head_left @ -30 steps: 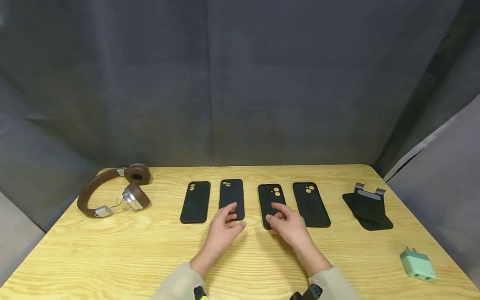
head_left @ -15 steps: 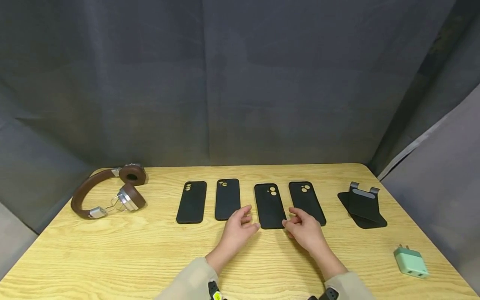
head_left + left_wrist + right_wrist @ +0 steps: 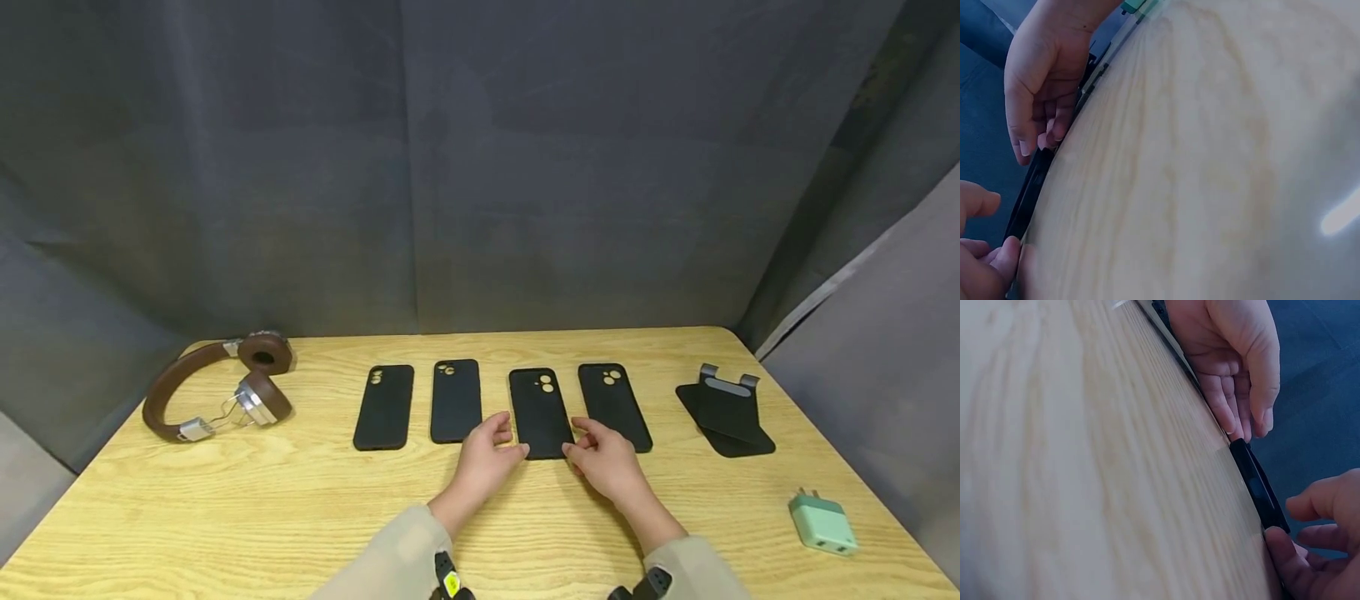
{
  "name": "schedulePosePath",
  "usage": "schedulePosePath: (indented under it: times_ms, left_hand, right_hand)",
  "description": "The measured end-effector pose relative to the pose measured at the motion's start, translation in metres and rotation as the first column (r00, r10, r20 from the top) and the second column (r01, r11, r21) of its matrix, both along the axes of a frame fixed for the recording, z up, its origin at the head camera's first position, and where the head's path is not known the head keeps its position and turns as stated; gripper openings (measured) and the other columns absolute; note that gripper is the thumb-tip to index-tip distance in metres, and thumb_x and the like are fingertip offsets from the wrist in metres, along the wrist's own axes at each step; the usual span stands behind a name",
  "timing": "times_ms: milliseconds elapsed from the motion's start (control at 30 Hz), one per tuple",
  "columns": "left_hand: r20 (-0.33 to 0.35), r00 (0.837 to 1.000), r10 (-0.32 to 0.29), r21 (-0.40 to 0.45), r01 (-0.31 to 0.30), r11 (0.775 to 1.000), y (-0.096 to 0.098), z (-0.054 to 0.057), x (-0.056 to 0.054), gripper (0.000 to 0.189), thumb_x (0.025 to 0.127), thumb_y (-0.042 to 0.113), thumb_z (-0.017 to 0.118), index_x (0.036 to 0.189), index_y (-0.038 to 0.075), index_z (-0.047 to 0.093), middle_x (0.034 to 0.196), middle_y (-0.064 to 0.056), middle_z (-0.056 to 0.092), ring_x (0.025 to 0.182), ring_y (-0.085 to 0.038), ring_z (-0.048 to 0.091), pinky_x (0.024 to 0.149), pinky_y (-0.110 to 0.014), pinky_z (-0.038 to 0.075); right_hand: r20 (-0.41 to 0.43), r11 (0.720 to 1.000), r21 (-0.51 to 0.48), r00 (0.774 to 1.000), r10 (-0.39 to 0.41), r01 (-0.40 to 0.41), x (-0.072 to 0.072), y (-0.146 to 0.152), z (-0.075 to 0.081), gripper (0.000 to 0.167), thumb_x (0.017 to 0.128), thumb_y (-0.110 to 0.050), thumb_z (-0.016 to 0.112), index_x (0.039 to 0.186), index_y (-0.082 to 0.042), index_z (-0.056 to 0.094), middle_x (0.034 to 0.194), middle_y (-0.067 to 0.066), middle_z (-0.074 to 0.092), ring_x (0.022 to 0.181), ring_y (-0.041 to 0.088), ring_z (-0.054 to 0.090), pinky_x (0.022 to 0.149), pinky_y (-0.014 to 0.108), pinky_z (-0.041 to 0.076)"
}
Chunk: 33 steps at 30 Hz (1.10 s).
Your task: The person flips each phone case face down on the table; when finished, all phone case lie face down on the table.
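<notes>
In the head view, the black phone case third from the left lies flat on the wood-grain table, its long axis running away from you, tipped slightly left. Your left hand is at its near-left corner, your right hand at its near-right; neither looks nearer. The left wrist view shows your left thumb at the case's corner, fingers loose. The right wrist view shows your right thumb mirroring it, fingers relaxed, ungripped.

Even light brightens the surface below a dark curtain, a soft shadow beside the right forearm; both wrist views look bluish and hazy, the left streaked by white glare.
</notes>
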<state>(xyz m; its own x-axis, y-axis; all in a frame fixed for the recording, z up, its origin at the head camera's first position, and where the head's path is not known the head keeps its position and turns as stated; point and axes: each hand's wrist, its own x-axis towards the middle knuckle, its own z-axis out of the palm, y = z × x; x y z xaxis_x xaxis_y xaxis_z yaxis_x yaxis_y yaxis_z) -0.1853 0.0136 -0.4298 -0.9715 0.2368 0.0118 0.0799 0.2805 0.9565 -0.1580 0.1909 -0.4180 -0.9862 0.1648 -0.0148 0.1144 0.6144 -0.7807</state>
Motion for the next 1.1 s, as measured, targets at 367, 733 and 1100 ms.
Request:
schedulePosePath:
  times_ms: [367,733,1100]
  left_hand:
    - [-0.027,0.999,-0.032,-0.168,0.027,0.985,0.004,0.003,-0.008,0.041,0.083,0.007,0.067,0.119,-0.009,0.057,0.096,-0.013,0.062,0.089,-0.023,0.063,0.075,-0.034,0.053]
    - [-0.036,0.999,-0.001,-0.243,-0.008,0.97,0.01,0.005,-0.011,0.039,0.081,0.002,0.067,0.118,-0.007,0.059,0.084,-0.006,0.059,0.075,-0.011,0.057,0.066,-0.025,0.05]
    - [0.013,0.999,0.046,-0.12,-0.044,0.992,0.006,0.002,-0.012,0.032,0.081,-0.001,0.065,0.112,-0.004,0.064,0.087,-0.007,0.062,0.081,-0.015,0.056,0.069,-0.027,0.05]
  right_hand:
    - [-0.012,0.998,0.065,1.0,-0.011,0.012,-0.002,-0.004,-0.004,0.039,0.085,-0.008,0.062,0.121,0.007,0.056,0.064,0.003,0.054,0.052,0.011,0.05,0.054,0.027,0.039]
    - [-0.015,0.994,0.065,0.996,-0.083,0.084,-0.004,-0.012,-0.005,0.035,0.086,-0.006,0.059,0.119,0.004,0.06,0.068,0.006,0.054,0.058,0.013,0.054,0.055,0.026,0.039]
    - [-0.013,0.99,0.024,0.99,-0.138,0.139,-0.002,-0.016,-0.005,0.034,0.084,-0.002,0.056,0.117,0.005,0.061,0.078,0.01,0.054,0.073,0.02,0.056,0.059,0.025,0.043]
